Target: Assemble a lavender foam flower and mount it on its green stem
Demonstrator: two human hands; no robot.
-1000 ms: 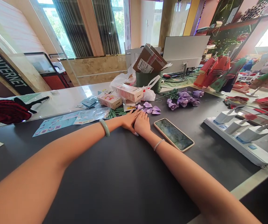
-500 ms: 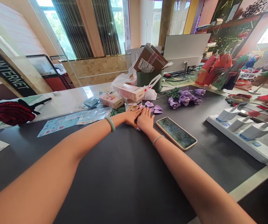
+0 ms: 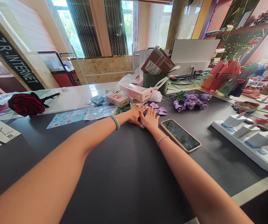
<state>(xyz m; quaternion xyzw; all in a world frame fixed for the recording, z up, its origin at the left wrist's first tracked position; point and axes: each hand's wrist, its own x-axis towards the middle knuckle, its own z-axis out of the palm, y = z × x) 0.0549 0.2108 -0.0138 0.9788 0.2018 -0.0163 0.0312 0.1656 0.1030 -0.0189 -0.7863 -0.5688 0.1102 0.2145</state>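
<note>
petals of lilac paper or foam (image 3: 159, 109) lie in a small, loose scatter on the dark desk (image 3: 124, 177), near the middle of the frame. they look light, thin and soft, likely to crease under pressure and easy to nudge out of place, so a gentle pinch at the narrow base of each would probably suit them better than pressing down on the wide part.

the two hands sit side by side, palms down, open and empty, with the fingers spread. the left hand (image 3: 135, 115), a pale green bangle (image 3: 115, 122) on its wrist, angles in toward the right hand (image 3: 150, 119), which wears a thin bead bracelet (image 3: 162, 140). they are so close that i can't tell whether they touch. the right fingertips (image 3: 149, 109) reach the edge of the petals, though contact is hard to confirm from here.

just left of the hands lies a bundle of green stems (image 3: 122, 110), and to the upper right a bunch of purple flowers (image 3: 190, 103) rests on the desk. a phone (image 3: 180, 135) lies face up beside the right hand, and a pink box (image 3: 117, 99) sits behind the stems.
</note>
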